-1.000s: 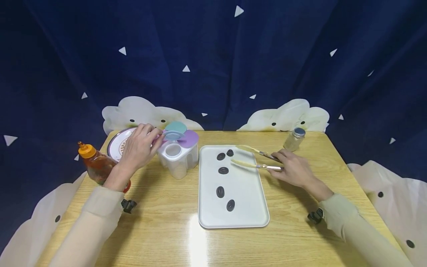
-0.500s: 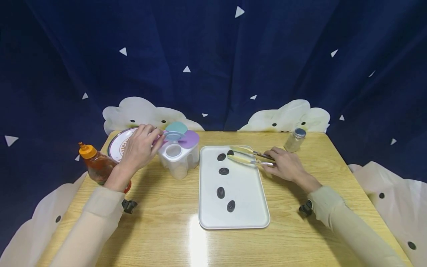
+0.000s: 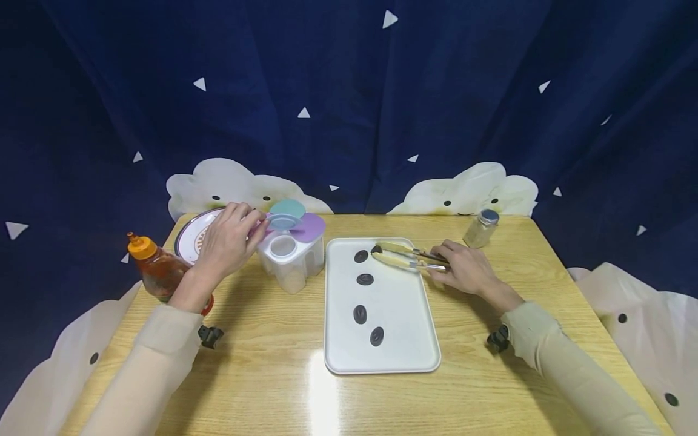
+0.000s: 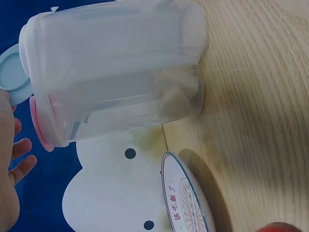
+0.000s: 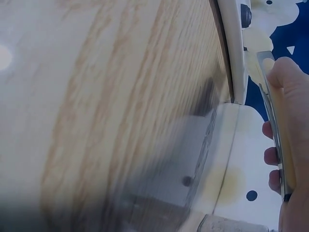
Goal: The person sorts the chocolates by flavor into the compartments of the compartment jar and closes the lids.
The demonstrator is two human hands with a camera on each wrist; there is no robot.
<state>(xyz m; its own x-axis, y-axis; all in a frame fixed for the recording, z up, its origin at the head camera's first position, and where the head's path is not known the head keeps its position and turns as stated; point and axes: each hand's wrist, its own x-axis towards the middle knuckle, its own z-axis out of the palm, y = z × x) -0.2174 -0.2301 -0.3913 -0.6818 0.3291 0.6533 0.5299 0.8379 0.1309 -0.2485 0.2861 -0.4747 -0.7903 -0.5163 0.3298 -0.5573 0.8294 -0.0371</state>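
Note:
My left hand [image 3: 231, 235] pinches the raised blue lid [image 3: 285, 221] of a clear, white-topped container [image 3: 292, 277]. Under that lid a round opening shows. Seen from the left wrist, the fingers reach the lid's edge, and pale chunks [image 4: 176, 101] lie inside the container. My right hand [image 3: 463, 266] grips a pair of tongs [image 3: 394, 260] with pale yellow tips. Those tips lie over the far part of a white tray [image 3: 400, 339], around a small dark piece [image 3: 376, 249] that they partly cover. Several dark ridged ovals [image 3: 365, 279] lie on the tray's left half.
A sauce bottle [image 3: 163, 272] with an orange cap stands left, beside the left forearm. Behind the left hand is a patterned plate [image 3: 188, 239], partly hidden. A glass jar [image 3: 481, 230] with a grey lid stands at the back right. A dark blue curtain [image 3: 349, 91] hangs behind the table.
My right hand has moved left with the tongs, whose tips have come to the small dark piece and drawn a little closer together. My left hand stays at the lid.

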